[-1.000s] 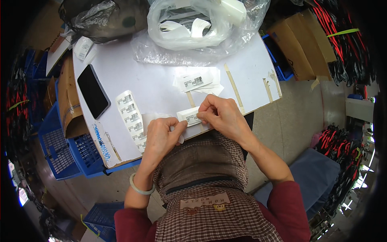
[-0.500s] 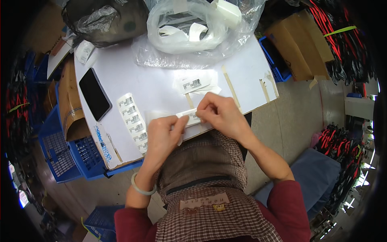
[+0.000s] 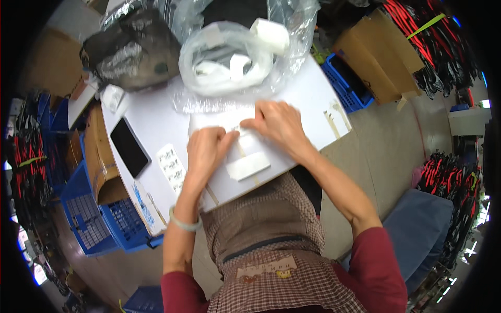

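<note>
Left hand [image 3: 206, 151] and right hand [image 3: 279, 122] pressed flat, fingers spread, on a thin clear bag [image 3: 245, 141] on the desk [image 3: 156, 120]; light, floppy, slippery, best pinched at edges.

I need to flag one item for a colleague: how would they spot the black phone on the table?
Start at the white tabletop. Left of the left hand lies a flat black rectangular phone, near the table's left edge above the brown cardboard box. It is the only dark, glossy slab among white papers.
</note>
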Motion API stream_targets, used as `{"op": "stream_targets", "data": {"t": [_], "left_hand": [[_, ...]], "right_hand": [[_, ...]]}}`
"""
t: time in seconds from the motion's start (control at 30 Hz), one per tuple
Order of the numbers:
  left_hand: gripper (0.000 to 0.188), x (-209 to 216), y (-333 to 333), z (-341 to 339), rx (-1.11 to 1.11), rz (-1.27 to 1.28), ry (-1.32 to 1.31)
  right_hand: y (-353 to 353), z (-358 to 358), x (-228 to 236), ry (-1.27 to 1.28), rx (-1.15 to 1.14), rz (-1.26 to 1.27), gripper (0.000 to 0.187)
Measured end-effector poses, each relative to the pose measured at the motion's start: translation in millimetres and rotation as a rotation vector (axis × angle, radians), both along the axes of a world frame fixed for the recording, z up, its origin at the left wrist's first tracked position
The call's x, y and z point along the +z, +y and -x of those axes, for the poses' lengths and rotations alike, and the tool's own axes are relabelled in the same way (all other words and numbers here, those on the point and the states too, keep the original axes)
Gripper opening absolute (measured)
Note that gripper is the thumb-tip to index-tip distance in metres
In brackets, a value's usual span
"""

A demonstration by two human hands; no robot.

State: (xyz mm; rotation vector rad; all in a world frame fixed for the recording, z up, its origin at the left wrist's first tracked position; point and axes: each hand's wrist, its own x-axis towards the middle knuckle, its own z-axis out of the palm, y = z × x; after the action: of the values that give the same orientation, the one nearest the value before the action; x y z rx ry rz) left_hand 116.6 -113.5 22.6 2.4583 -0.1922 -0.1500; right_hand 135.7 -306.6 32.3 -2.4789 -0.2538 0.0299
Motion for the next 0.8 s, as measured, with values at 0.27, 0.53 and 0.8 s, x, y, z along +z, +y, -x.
{"op": "stream_targets", "data": {"t": [0.27,0.53,0.8], "left_hand": [[0.022,73,-27,43,-0.220,0.453,-0.326],[0.036,13,91,96,0.741,0.217,-0.333],[0.055,-14,83,104,0.856,0.061,0.001]], "right_hand": [[-5,-9,44,0.318,0.102,-1.429,0.021],[-64,-116,13,-0.191,-0.510,-0.480,0.037],[-51,-82,36,-0.539,-0.416,-0.539,0.037]]}}
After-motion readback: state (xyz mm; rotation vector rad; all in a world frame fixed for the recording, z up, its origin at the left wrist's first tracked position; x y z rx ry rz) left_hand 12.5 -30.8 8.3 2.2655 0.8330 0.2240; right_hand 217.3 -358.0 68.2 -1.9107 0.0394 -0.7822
